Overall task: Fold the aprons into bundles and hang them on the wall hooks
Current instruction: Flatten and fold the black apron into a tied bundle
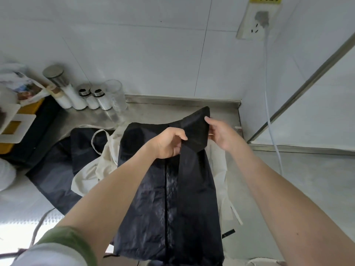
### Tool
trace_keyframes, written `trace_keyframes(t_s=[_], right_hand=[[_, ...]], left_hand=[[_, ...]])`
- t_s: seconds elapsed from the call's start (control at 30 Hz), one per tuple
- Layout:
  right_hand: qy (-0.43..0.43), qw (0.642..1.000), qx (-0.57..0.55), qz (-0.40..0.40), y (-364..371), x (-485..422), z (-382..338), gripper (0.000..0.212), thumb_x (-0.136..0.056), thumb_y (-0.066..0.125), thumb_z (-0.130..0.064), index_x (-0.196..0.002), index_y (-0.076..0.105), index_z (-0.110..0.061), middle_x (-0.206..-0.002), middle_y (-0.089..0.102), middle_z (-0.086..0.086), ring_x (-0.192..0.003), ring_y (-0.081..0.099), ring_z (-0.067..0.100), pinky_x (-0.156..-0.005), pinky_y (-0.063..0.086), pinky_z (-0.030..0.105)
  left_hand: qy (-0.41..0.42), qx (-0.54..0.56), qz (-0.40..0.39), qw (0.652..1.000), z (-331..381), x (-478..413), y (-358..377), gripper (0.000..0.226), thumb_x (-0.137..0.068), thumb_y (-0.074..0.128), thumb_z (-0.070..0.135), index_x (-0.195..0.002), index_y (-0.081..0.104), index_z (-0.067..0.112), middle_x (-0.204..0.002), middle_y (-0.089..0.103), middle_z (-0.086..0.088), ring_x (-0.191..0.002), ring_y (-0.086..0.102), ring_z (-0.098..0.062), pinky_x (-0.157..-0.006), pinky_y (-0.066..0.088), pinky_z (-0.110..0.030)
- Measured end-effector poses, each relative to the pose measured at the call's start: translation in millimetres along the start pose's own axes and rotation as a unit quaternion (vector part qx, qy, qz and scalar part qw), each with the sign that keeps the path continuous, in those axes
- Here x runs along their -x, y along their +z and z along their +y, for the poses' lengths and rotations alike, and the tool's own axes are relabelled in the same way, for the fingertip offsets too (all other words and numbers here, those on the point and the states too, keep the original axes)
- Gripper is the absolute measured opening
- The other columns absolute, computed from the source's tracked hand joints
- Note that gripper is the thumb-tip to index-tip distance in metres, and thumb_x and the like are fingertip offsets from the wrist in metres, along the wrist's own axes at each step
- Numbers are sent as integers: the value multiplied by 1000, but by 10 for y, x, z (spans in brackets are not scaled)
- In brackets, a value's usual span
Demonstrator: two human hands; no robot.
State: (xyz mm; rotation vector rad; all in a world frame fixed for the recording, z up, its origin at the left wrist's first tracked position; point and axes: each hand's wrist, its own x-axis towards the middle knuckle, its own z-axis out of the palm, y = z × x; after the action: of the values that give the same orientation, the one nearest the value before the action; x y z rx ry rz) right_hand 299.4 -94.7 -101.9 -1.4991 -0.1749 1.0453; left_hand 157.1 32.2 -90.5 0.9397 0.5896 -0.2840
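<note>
Black apron [172, 198], folded lengthwise, is hanging above the surface [259, 189], prob. tensioning the fold. L hand [169, 144] fingers are curling round its narrow strap; R hand [221, 133] fingers are pinching its top flap; cream apron [96, 169] is lying beneath.

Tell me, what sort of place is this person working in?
Most likely a restaurant or canteen kitchen. There is a stainless steel counter against a white tiled wall, seasoning shakers stand at the back, and the left hand and right hand hold a black apron.
</note>
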Motion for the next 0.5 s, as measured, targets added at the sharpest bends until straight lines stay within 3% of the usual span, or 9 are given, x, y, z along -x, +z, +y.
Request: trace_keyframes(t_s=[0.07,0.13,0.27,0.37,0.5], right_hand=[[-35,999,6,-14,69,-9,-131,18,-96,52,-11,-110,63,-9,-100,67,5,-88,62,17,-76,51,26],[-63,997,28,-25,117,-15,-210,22,-94,52,-5,-112,63,-8,-104,68,6,-93,63,17,-82,51,27],[-93,994,16,-57,134,-17,-227,25,-95,54,-17,-118,61,-7,-108,65,8,-93,60,18,-79,47,28],[-69,994,5,-90,71,6,-84,46,-91,57,-32,-128,55,-4,-110,59,8,-93,56,17,-80,45,32],[1,997,49,-61,-10,71,249,47,-74,56,-19,-119,56,-10,-108,56,6,-98,55,17,-75,50,30]], left_hand=[[27,-11,4,1000,88,-10,33,37,-96,47,25,-126,57,6,-117,65,-11,-100,63,-26,-86,52,-33],[45,-29,43,998,166,-70,52,48,-94,54,43,-129,58,11,-122,66,-7,-109,64,-23,-90,53,-35],[74,-32,120,989,301,-204,8,43,-93,59,40,-122,62,9,-118,69,-7,-110,64,-23,-103,46,-39],[81,-41,142,986,392,-212,-30,45,-94,58,40,-126,60,9,-121,67,-5,-114,61,-23,-107,42,-39],[78,-58,166,981,436,-212,-77,46,-97,53,39,-134,51,12,-132,57,1,-122,52,-18,-111,36,-36]])
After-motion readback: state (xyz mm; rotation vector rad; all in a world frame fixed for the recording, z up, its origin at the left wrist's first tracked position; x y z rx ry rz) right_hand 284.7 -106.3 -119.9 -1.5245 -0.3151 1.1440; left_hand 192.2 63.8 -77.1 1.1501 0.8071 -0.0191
